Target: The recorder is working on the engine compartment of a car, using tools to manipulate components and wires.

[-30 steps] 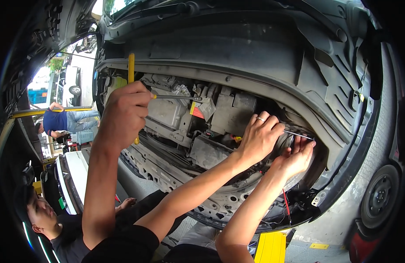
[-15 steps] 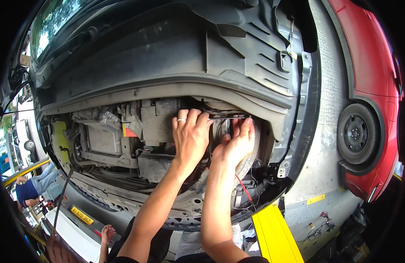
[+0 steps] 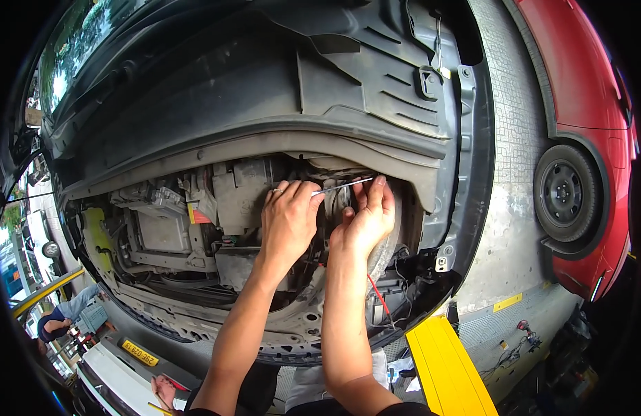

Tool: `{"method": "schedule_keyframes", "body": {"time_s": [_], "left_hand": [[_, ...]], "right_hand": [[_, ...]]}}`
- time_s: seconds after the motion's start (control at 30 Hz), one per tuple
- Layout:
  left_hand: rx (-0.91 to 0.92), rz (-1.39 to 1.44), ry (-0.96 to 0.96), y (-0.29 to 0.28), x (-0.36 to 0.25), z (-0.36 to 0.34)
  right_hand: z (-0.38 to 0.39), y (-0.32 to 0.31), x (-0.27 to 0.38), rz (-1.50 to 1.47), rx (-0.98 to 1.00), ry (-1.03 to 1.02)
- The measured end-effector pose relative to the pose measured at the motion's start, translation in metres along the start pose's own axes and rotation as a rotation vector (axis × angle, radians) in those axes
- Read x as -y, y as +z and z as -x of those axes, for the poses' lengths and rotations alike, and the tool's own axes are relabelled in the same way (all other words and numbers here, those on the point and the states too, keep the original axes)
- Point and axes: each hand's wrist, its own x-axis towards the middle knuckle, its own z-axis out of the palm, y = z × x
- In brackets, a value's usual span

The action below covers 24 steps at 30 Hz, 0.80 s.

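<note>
My left hand [image 3: 291,218] is closed around the end of a thin metal rod [image 3: 345,186], with a ring on one finger. The rod slants slightly upward to the right, above the opened engine bay. My right hand [image 3: 365,218] is turned palm up, its fingers curled and pressed together at the rod's far tip. Whatever sits between those fingertips is too small to make out. Both hands are just below the grey edge [image 3: 244,136] of the dark cowl panel. A red wire [image 3: 378,295] runs down beside my right forearm.
A yellow beam [image 3: 449,367] rises at the lower right. A red car [image 3: 584,76] stands on the right. Cables and a tool [image 3: 525,333] lie on the floor. Another person's hand [image 3: 164,392] is at lower left, near a white car [image 3: 116,378]; someone else [image 3: 57,322] is beyond.
The view has shifted a little. The rod, level before, now tilts up toward my right fingertips and shows more clearly. The other person's hand at lower left has moved lower.
</note>
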Motion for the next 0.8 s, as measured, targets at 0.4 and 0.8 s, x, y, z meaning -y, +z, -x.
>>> {"method": "schedule_keyframes", "body": {"time_s": [0.4, 0.8], "left_hand": [[-0.196, 0.045, 0.086, -0.023, -0.062, -0.016], [-0.06, 0.254, 0.204, -0.027, -0.034, -0.028]], "right_hand": [[-0.009, -0.011, 0.005, -0.066, 0.128, 0.1], [0.015, -0.019, 0.029, -0.139, 0.455, 0.318]]}}
